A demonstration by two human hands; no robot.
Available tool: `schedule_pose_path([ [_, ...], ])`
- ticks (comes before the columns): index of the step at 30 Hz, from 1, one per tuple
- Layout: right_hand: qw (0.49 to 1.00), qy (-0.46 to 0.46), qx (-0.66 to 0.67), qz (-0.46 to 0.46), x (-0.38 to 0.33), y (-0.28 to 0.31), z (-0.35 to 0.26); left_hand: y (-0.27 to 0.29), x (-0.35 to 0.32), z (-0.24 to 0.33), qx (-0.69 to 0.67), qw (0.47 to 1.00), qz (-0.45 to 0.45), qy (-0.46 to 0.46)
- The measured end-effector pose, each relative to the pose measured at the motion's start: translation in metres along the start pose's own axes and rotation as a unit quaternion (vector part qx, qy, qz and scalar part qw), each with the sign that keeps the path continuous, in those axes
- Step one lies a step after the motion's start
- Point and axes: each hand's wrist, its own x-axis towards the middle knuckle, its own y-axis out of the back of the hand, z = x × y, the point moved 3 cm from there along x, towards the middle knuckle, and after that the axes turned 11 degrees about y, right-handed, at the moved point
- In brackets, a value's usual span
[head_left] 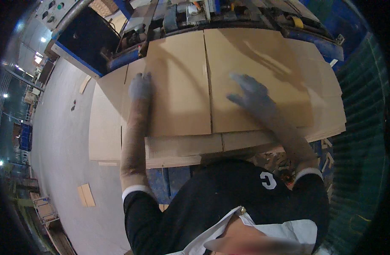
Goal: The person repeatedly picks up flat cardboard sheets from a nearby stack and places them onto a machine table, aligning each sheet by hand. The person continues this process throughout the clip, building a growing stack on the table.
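Observation:
A creased brown cardboard sheet [178, 93] lies on top of a stack of larger cardboard sheets [105, 114], its far edge against the machine. My left hand [140, 87], in a grey glove, is at the left edge of the top sheet. Its fingers look bent and slightly blurred; whether they grip the edge cannot be seen. Over the right panel of the same sheet is my right hand [252, 91], also gloved, with fingers and thumb spread and nothing held. Motion blurs it, so I cannot tell whether it touches the cardboard.
A machine [190, 19] with dark rollers and blue framing spans the far side. A control panel [54, 12] with buttons stands at the upper left. Cardboard scraps [275, 163] lie below the stack's near edge. Green corrugated sheeting [360, 127] runs along the right; grey floor [59, 140] extends left.

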Motion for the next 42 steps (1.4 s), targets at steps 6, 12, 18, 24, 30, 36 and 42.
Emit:
schedule_pose_path([
  [6,0.961,-0.06,-0.22,-0.156,-0.144,0.091,0.04,0.032,-0.16,-0.02,-0.035,0.904,-0.112,-0.41],
  [12,0.969,-0.004,-0.213,-0.127,-0.146,0.109,0.067,0.037,-0.142,-0.03,0.002,0.872,0.021,-0.489],
  [18,0.972,-0.003,-0.2,-0.121,-0.098,0.106,0.089,0.019,-0.093,-0.007,-0.036,0.872,0.097,-0.478],
  [24,0.983,-0.086,-0.154,-0.046,-0.023,0.086,0.16,-0.025,-0.008,0.064,-0.006,0.902,0.142,-0.409],
  [30,0.954,-0.091,-0.278,0.062,-0.019,0.066,0.187,-0.02,-0.008,0.076,-0.029,0.965,0.155,-0.211],
  [36,0.923,-0.26,-0.241,0.147,-0.221,0.149,0.168,0.057,-0.105,-0.127,-0.042,0.928,0.276,0.248],
  [42,0.876,-0.423,-0.115,0.2,-0.325,0.156,0.201,0.06,-0.136,-0.223,-0.206,0.866,0.214,0.401],
])
